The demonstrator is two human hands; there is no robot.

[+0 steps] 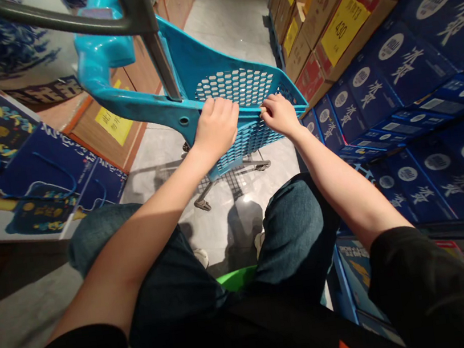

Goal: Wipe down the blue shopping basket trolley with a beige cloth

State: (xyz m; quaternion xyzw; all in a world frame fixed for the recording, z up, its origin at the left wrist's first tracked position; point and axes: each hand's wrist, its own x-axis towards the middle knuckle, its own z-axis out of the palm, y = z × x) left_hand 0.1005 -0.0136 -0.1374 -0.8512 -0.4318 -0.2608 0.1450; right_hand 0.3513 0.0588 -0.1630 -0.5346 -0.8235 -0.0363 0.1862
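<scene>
A turquoise plastic shopping cart basket (pixel 217 66) with a perforated wall stands in front of me on a metal wheeled frame (pixel 233 179). My left hand (pixel 215 127) is closed over the near rim of the basket, fingers curled on top. My right hand (pixel 279 114) grips the same rim a little to the right, fingers pinched on the edge. A grey handle bar (pixel 63 19) crosses above the cart. I am seated, with my knees in blue jeans below the cart.
Stacks of dark blue boxes (pixel 422 112) with white round labels line the right side, with brown and red cartons (pixel 331 16) bearing yellow price tags above. Blue gift boxes (pixel 35 184) and wooden cabinets (pixel 112 121) stand at the left. A grey tiled aisle (pixel 227 19) runs ahead.
</scene>
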